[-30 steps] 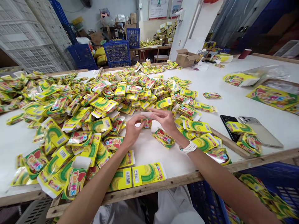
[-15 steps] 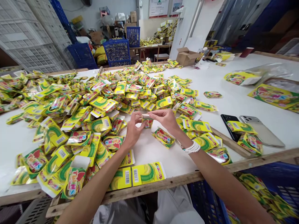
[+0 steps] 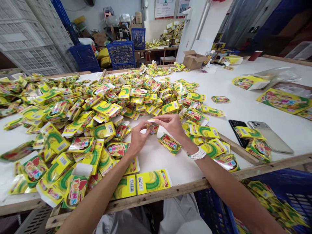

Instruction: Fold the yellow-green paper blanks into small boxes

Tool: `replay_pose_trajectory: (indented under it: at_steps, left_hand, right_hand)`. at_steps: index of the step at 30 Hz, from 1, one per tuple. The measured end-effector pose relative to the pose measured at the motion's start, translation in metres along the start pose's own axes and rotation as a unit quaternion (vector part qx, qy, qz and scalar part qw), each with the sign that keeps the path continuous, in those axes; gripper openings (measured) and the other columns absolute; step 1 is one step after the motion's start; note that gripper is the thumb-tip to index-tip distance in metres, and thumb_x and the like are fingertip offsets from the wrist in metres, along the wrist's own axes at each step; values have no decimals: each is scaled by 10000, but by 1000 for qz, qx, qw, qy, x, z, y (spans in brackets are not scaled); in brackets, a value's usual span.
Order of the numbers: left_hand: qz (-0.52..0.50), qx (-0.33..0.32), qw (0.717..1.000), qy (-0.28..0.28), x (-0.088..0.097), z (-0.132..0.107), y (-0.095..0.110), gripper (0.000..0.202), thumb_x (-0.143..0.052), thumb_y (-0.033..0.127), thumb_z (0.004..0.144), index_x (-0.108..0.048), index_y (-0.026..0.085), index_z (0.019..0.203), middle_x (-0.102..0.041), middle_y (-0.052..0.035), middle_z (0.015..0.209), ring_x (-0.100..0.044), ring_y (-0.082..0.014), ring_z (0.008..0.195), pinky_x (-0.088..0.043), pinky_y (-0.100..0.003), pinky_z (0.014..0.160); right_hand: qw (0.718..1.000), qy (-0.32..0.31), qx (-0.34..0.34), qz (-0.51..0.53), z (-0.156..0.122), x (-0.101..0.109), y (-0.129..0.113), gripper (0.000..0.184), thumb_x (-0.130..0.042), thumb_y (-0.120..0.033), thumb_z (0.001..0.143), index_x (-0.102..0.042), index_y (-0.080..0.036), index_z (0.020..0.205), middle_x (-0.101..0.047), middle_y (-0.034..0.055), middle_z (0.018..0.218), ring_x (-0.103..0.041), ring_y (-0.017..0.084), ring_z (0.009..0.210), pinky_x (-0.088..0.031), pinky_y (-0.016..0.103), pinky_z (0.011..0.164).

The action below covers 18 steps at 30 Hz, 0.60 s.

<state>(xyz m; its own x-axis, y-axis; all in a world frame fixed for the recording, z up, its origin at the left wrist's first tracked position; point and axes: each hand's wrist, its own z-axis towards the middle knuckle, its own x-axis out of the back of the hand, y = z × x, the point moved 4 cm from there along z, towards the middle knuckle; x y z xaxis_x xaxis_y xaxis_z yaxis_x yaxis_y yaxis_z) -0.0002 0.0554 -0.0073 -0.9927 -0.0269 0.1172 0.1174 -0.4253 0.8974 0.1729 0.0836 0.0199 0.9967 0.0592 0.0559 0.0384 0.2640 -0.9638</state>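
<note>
Over the white table, my left hand [image 3: 138, 136] grips a small yellow-and-green carton [image 3: 154, 129] between thumb and fingers. My right hand [image 3: 172, 125] pinches the white flap at the carton's top edge, its fingertips meeting those of the left. Much of the carton is hidden behind the fingers. Just below my right hand lies another printed carton [image 3: 170, 144], flat on the table and touched by neither hand. Two yellow cartons [image 3: 154, 181] rest side by side at the front edge. A large heap of similar cartons [image 3: 107, 109], some with open flaps, spreads beyond and left of my hands.
A wooden strip [image 3: 237, 149] divides the table on the right. Beyond it lie a black phone [image 3: 240, 131] and a silver phone [image 3: 273, 138] with cartons on them. Large printed packs [image 3: 284, 100] lie farther right. A blue crate [image 3: 280, 188] holding packets stands below the edge.
The white flap at the top of the held carton now appears tilted and less of it shows. A blurred packet has come into view at the far left of the table.
</note>
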Motion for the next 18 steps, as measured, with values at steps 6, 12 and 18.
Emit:
replay_pose_trajectory:
  at_steps: [6, 12, 18]
  left_hand:
    - [-117, 27, 992, 45, 7, 2, 0, 217, -844, 385, 842, -734, 201, 811, -825, -111, 1209, -788, -264, 1162, -628, -427, 1057]
    - [-63, 52, 996, 42, 11, 6, 2, 324, -810, 480, 888, -815, 196, 1042, -846, -99, 1114, -817, -240, 1025, -674, -362, 900]
    - [-7, -12, 999, 30, 16, 7, 3, 290, -804, 487, 899, -856, 220, 996, -856, -79, 1046, -817, -218, 894, -685, -333, 799]
  right_hand:
    - [999, 10, 39, -11, -1, -4, 0, 229, -896, -424, 740, -884, -223, 849, -853, 77, 898, -835, 304, 823, -698, 400, 774]
    - [999, -4, 35, -20, -2, -3, 1, 232, -893, -427, 758, -899, -239, 895, -855, 73, 947, -837, 312, 884, -700, 420, 830]
    - [996, -56, 46, -49, 6, 9, 6, 210, -899, -405, 743, -900, -266, 900, -854, 58, 950, -836, 317, 882, -699, 438, 845]
